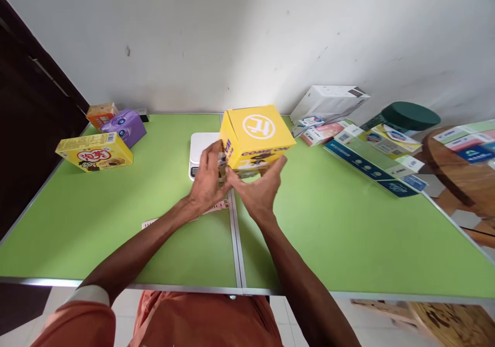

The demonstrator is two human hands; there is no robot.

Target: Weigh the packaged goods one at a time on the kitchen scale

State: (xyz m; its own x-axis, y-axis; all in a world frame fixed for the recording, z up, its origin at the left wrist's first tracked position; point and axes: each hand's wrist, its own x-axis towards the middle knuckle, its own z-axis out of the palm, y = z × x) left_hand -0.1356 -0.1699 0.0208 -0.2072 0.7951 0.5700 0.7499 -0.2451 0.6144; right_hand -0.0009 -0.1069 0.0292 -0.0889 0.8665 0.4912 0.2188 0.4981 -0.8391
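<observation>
The yellow box [255, 135] is clamped between the left hand [207, 179] and right hand [260, 192] above the table [328, 233], the scale [201, 143] being partly hidden. Broad green surface is left toward the near edge; cartons [367, 166] are grouped by the right edge.

Green table [328, 249]: I'm facing it
Left: boxes [95, 153] are sitting
Middle: scale [199, 145], strip [218, 205] are lying
Right: cartons [367, 167] are resting

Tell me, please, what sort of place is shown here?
Probably a makeshift indoor workspace, though I cannot tell whether home or shop: a green table, a white digital scale, and retail cartons grouped towards both ends.
</observation>
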